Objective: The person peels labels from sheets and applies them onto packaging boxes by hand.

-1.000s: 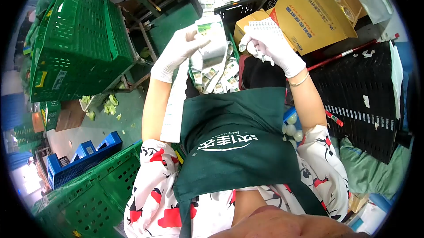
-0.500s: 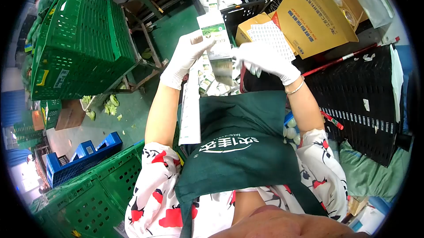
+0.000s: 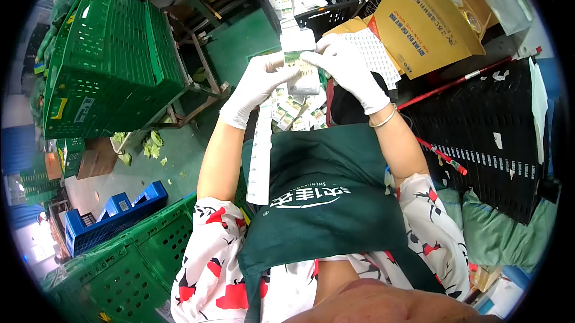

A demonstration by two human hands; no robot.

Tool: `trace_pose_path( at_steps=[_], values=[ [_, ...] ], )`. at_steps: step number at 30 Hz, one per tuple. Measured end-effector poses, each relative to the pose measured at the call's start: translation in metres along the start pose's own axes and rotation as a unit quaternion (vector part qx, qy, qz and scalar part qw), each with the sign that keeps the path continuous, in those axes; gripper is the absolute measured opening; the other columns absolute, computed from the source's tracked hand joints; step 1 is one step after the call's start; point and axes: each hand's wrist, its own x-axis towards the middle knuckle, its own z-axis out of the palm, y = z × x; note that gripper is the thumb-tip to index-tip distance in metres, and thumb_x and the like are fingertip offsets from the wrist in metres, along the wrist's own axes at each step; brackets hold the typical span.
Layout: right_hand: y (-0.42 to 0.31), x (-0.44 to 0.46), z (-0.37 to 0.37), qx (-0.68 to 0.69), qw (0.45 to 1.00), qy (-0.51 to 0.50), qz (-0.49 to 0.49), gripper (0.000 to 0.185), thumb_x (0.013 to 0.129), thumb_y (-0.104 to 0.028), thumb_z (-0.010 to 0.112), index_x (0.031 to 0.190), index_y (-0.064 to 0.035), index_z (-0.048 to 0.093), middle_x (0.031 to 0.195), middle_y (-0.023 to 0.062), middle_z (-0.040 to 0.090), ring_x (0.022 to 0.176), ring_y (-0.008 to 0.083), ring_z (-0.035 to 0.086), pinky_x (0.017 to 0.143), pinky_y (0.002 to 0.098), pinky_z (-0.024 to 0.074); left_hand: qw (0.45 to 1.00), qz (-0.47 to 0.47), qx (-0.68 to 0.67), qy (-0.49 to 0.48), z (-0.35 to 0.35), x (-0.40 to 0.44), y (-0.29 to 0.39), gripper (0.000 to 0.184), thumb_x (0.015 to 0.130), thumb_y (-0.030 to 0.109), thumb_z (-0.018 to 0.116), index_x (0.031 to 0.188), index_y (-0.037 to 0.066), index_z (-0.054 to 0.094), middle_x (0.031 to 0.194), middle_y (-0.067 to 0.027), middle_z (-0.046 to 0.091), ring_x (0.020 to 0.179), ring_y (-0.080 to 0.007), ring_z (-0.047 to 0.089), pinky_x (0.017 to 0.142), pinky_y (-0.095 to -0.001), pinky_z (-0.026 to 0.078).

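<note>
In the head view, a flat white-and-green printed packet point(image 3: 301, 74) is held up in front of the apron. My left hand point(image 3: 257, 86), in a white glove, grips its left side between thumb and fingers. A long white paper strip point(image 3: 260, 161) with faint print hangs below this hand, over the apron's left side. My right hand point(image 3: 347, 68), also gloved, has its fingers closed and pressed against the packet's right upper part. Whether something small is also between those fingers is hidden. Beneath both hands lies a pile of similar packets point(image 3: 294, 113).
A black crate point(image 3: 332, 16) of packets stands ahead. To its right are a sheet of small labels point(image 3: 371, 53) and an open cardboard box point(image 3: 413, 23). Green crates point(image 3: 102, 65) are stacked left; black crates point(image 3: 479, 137) stand right. Leaves lie on the floor.
My right hand has come left onto the packet and its fingers have closed there. The packet has shifted slightly and tilts differently, its printed face turned more toward me.
</note>
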Motion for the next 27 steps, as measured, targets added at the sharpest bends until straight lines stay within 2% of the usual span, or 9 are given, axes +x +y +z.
trace_pose_path(
  at_steps=[1, 4, 8, 13, 17, 20, 21, 25, 27],
  values=[
    [-0.009, 0.0, -0.009, 0.031, 0.983, -0.111, 0.141, 0.026, 0.089, -0.027, 0.071, 0.083, -0.0023, 0.065, 0.065, -0.0009, 0.057, 0.056, 0.005, 0.051, 0.055, 0.0227, 0.0423, 0.999, -0.009, -0.035, 0.0, -0.001, 0.0, 0.0, 0.029, 0.092, 0.02, 0.068, 0.111, -0.001, 0.069, 0.093, 0.0011, 0.068, 0.082, -0.0038, 0.057, 0.074, -0.0208, 0.047],
    [-0.019, -0.015, -0.012, 0.058, 0.964, -0.237, 0.105, 0.026, 0.091, -0.03, 0.069, 0.086, -0.0042, 0.068, 0.066, -0.0008, 0.058, 0.055, 0.0037, 0.049, 0.053, 0.0221, 0.0405, 0.994, -0.005, -0.091, 0.056, -0.009, 0.008, -0.007, 0.029, 0.094, 0.019, 0.066, 0.114, -0.002, 0.067, 0.099, -0.0016, 0.069, 0.087, -0.0065, 0.06, 0.078, -0.0212, 0.048],
    [-0.015, -0.013, -0.018, 0.064, 0.979, -0.077, 0.179, 0.026, 0.094, -0.027, 0.065, 0.104, -0.0041, 0.067, 0.077, -0.0009, 0.063, 0.067, 0.0022, 0.054, 0.058, 0.0196, 0.0415, 0.995, 0.012, -0.085, 0.056, -0.006, 0.011, -0.01, 0.03, 0.092, 0.012, 0.068, 0.117, -0.003, 0.066, 0.107, -0.0055, 0.07, 0.094, -0.009, 0.063, 0.085, -0.0235, 0.049],
    [-0.009, -0.001, -0.009, 0.154, 0.984, 0.006, 0.094, 0.029, 0.085, -0.013, 0.075, 0.108, -0.0019, 0.062, 0.088, 0.0004, 0.065, 0.075, 0.0065, 0.06, 0.068, 0.0211, 0.0491, 0.999, 0.027, 0.011, 0.019, 0.004, 0.009, -0.012, 0.032, 0.091, 0.014, 0.068, 0.12, 0.0, 0.066, 0.107, -0.0034, 0.071, 0.093, -0.0063, 0.062, 0.085, -0.0234, 0.049],
    [-0.002, 0.004, 0.007, -0.028, 0.997, 0.052, 0.054, 0.033, 0.082, -0.015, 0.078, 0.107, -0.0016, 0.061, 0.082, 0.0023, 0.065, 0.073, 0.0065, 0.058, 0.067, 0.0209, 0.0479, 0.999, 0.015, 0.033, 0.009, 0.007, 0.007, -0.011, 0.033, 0.091, 0.016, 0.069, 0.121, 0.0, 0.066, 0.107, -0.0015, 0.07, 0.091, -0.006, 0.061, 0.084, -0.0236, 0.049],
    [0.005, 0.004, 0.006, -0.03, 0.995, 0.074, 0.062, 0.028, 0.083, -0.017, 0.078, 0.102, -0.0028, 0.063, 0.08, 0.0014, 0.064, 0.071, 0.0056, 0.056, 0.064, 0.0207, 0.046, 1.0, 0.017, -0.015, 0.007, 0.006, 0.001, -0.004, 0.033, 0.092, 0.017, 0.068, 0.119, -0.002, 0.066, 0.106, -0.0013, 0.069, 0.088, -0.0058, 0.06, 0.08, -0.0233, 0.049],
    [-0.006, 0.005, -0.002, 0.104, 0.982, -0.034, 0.153, 0.023, 0.085, -0.019, 0.076, 0.096, -0.0028, 0.064, 0.078, 0.0009, 0.063, 0.071, 0.0046, 0.056, 0.063, 0.0198, 0.0444, 0.999, 0.013, -0.038, 0.015, 0.005, 0.001, -0.002, 0.033, 0.093, 0.017, 0.068, 0.119, -0.002, 0.066, 0.107, -0.0018, 0.069, 0.089, -0.006, 0.06, 0.08, -0.0234, 0.049],
    [-0.014, -0.006, -0.017, 0.067, 0.96, -0.23, 0.148, 0.02, 0.087, -0.02, 0.073, 0.097, -0.0037, 0.068, 0.081, 0.002, 0.064, 0.073, 0.0056, 0.057, 0.067, 0.021, 0.0457, 0.995, -0.01, -0.086, 0.057, -0.012, 0.01, -0.003, 0.03, 0.093, 0.015, 0.067, 0.117, -0.003, 0.066, 0.108, -0.0051, 0.069, 0.093, -0.0073, 0.061, 0.085, -0.0242, 0.049],
    [-0.011, -0.009, -0.016, 0.072, 0.975, -0.158, 0.137, 0.022, 0.087, -0.019, 0.074, 0.101, -0.0033, 0.067, 0.089, 0.003, 0.065, 0.077, 0.007, 0.058, 0.072, 0.0226, 0.0479, 0.994, 0.003, -0.083, 0.068, -0.012, 0.01, -0.001, 0.03, 0.092, 0.013, 0.067, 0.118, -0.003, 0.065, 0.108, -0.0058, 0.07, 0.094, -0.0079, 0.062, 0.085, -0.0244, 0.049]
  ],
)
